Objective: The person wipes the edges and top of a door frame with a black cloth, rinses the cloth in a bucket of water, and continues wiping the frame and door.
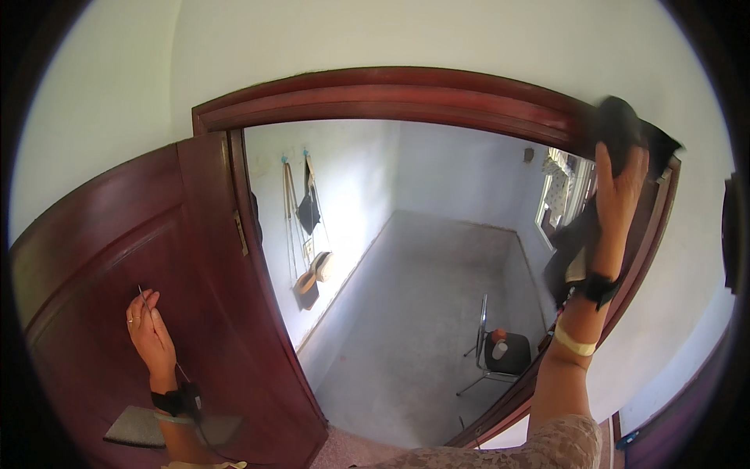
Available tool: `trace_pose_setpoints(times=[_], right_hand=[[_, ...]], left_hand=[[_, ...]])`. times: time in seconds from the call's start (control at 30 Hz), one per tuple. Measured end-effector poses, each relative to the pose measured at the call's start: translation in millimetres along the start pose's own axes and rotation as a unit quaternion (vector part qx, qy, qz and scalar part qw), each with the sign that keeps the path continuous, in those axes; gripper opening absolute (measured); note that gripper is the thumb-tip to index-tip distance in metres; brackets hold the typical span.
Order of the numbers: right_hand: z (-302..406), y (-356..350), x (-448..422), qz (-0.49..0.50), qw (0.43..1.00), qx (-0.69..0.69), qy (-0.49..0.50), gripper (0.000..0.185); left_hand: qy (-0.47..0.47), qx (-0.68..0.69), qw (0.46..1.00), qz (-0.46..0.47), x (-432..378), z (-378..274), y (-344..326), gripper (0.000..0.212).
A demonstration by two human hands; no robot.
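Observation:
My right hand (pixel 622 184) is raised to the upper right corner of a dark red wooden door frame (pixel 375 97). It grips a black cloth (pixel 616 126), blurred and pressed against the frame's top. On the left, my left hand (pixel 151 337) is in front of the dark red door panel (pixel 117 234). A thin pale rod (pixel 144 298) sticks out past its fingertips and seems pinched between them. The rod's lower part passes behind the hand. Both wrists wear black straps.
The door stands open onto a grey-floored room. A metal-framed chair (pixel 507 354) holds a white cup (pixel 500 350) and an orange-red object (pixel 498 335). Bags (pixel 307 214) hang from wall hooks. Dark fabric (pixel 571 258) hangs beside the right jamb; a grey mat (pixel 135 427) lies lower left.

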State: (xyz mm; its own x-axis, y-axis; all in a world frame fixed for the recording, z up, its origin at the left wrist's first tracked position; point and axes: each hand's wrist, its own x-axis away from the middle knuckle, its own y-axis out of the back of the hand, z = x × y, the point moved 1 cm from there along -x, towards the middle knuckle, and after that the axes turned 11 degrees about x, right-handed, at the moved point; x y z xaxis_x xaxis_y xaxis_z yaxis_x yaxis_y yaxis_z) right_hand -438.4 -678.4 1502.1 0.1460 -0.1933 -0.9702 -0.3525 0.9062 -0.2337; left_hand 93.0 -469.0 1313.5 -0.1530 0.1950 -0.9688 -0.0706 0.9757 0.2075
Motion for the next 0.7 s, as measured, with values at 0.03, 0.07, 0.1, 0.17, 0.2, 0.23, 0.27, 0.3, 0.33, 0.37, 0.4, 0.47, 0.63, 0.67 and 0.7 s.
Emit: trace_pose_setpoints(times=[0.03, 0.07, 0.1, 0.17, 0.2, 0.23, 0.27, 0.3, 0.33, 0.37, 0.4, 0.47, 0.63, 0.67, 0.7], right_hand=[[-10, -10, -7, -0.046, 0.997, 0.046, 0.030, 0.045], [-14, -16, -10, -0.092, 0.990, 0.092, 0.060, 0.045], [-13, -21, -10, -0.094, 0.990, 0.088, 0.060, 0.045], [-12, -27, -10, -0.115, 0.989, 0.081, 0.034, 0.046], [-12, -30, -11, -0.124, 0.989, 0.074, 0.036, 0.045], [-10, -31, -14, -0.124, 0.989, 0.074, 0.036, 0.045], [-6, -32, -17, -0.113, 0.991, 0.049, 0.053, 0.044], [0, -33, -21, -0.100, 0.992, 0.026, 0.071, 0.043], [12, -36, -25, -0.092, 0.989, 0.001, 0.114, 0.043], [30, -39, -26, -0.061, 0.991, -0.017, 0.121, 0.045], [53, -44, -26, -0.035, 0.991, -0.016, 0.130, 0.044], [97, -62, -25, 0.002, 0.988, -0.026, 0.150, 0.044], [193, -110, -22, 0.020, 0.979, -0.043, 0.199, 0.046], [211, -123, -19, 0.020, 0.978, -0.047, 0.203, 0.045], [233, -132, -15, 0.022, 0.977, -0.051, 0.205, 0.044]], left_hand=[[0.002, -0.004, 1.000, 0.001, 1, 5, 2, 0.026], [0.000, -0.005, 1.000, 0.004, 2, 13, 2, 0.026], [0.000, -0.007, 1.000, 0.003, 5, 20, 1, 0.026], [0.010, -0.011, 1.000, 0.002, 8, 30, 4, 0.025], [0.019, -0.012, 1.000, 0.007, 9, 34, 6, 0.025], [0.019, -0.012, 1.000, 0.007, 9, 37, 4, 0.025], [0.023, 0.000, 1.000, 0.005, 8, 40, 3, 0.024], [0.028, 0.014, 0.999, 0.004, 8, 43, 0, 0.022], [0.028, 0.015, 0.999, 0.004, 7, 46, -2, 0.022], [0.020, 0.003, 1.000, 0.005, 5, 49, -3, 0.021], [0.014, -0.011, 1.000, 0.008, 5, 53, -4, 0.021], [0.026, -0.005, 1.000, -0.003, 3, 59, -2, 0.020], [0.033, 0.006, 0.999, -0.015, 2, 62, -12, 0.020], [0.016, -0.015, 1.000, -0.008, 3, 64, -13, 0.020], [-0.002, -0.040, 0.999, -0.002, 4, 67, -12, 0.021]])
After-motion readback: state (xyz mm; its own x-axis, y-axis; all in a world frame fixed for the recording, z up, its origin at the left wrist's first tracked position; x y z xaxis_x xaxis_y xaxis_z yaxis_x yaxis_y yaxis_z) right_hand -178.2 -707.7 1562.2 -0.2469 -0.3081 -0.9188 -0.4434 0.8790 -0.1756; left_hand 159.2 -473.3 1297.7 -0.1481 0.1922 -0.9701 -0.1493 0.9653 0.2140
